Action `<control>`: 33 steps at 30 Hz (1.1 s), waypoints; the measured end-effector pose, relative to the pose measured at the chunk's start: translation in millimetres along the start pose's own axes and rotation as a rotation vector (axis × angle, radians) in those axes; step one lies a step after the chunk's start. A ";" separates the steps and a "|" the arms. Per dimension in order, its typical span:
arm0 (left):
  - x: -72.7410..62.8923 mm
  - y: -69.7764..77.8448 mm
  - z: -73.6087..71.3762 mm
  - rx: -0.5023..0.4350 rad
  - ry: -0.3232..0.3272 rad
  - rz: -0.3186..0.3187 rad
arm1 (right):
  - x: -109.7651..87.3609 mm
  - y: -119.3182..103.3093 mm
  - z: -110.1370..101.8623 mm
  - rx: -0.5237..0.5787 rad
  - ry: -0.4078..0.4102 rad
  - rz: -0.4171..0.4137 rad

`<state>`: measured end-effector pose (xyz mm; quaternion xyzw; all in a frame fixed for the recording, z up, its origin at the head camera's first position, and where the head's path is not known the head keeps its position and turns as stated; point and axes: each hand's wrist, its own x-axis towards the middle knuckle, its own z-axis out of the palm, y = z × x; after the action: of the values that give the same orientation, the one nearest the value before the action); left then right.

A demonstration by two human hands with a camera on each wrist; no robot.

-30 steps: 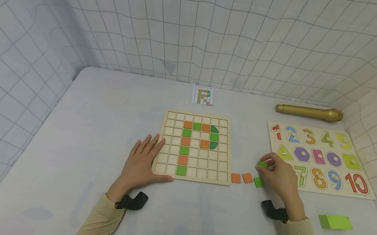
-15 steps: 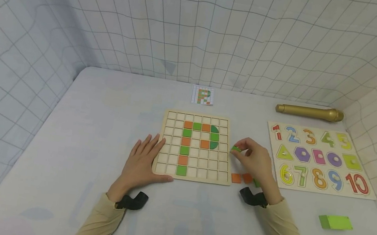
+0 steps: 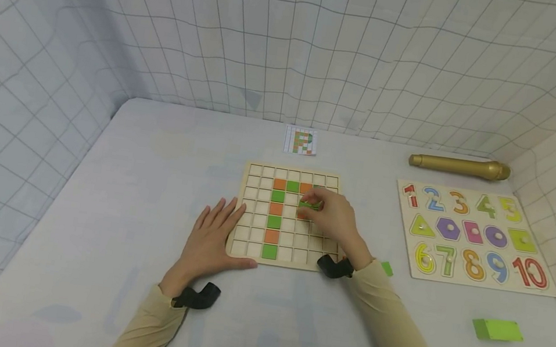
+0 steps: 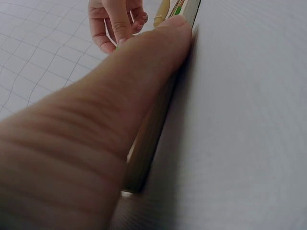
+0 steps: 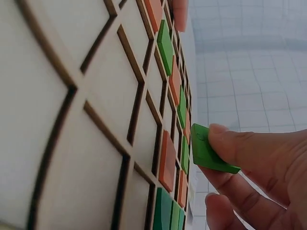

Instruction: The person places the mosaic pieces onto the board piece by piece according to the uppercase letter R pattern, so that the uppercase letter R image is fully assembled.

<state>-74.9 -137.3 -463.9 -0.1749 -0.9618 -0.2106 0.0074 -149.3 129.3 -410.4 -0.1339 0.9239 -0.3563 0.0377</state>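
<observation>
Thumb and fingers of my right hand (image 3: 333, 216) pinch a green square tile (image 5: 208, 153), held tilted just above the wooden grid board (image 3: 298, 256). Beside the board's left edge lies my left hand (image 3: 208, 240), fingers spread and straight, its thumb along the front rim. Square tiles in orange and green fill a column on the board, topped by a row running right. In the right wrist view an orange tile (image 5: 167, 163) and a dark green tile (image 5: 163, 211) sit in cells near the pinched one. My right hand hides part of the board's right side in the head view.
A loose green tile (image 3: 387, 268) lies by my right sleeve, which covers loose orange tiles. A small pattern card (image 3: 300, 141) lies behind the board. Rightward are a gold microphone (image 3: 458, 166), a number-and-shape puzzle (image 3: 482, 246) and a green block (image 3: 497, 329).
My right hand has carried the green tile leftward from beside the number puzzle to over the board. My left hand has stayed at the board's left edge.
</observation>
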 end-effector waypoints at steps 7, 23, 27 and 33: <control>0.5 0.7 0.2 0.002 0.005 0.001 | 10.3 -6.4 12.0 -0.021 -0.050 -0.040; -0.1 3.0 -2.6 -0.002 -0.002 -0.004 | 15.8 -7.8 22.4 -0.085 -0.068 -0.077; -0.3 3.1 -2.4 -0.005 -0.005 -0.005 | 14.1 -7.7 21.5 -0.171 -0.076 -0.079; -0.3 2.4 -1.7 0.007 -0.010 -0.006 | 10.1 -6.2 19.6 -0.210 -0.088 -0.081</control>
<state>-73.9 -136.0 -461.5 -0.1731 -0.9630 -0.2064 0.0025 -154.4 109.4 -420.6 -0.1899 0.9475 -0.2525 0.0494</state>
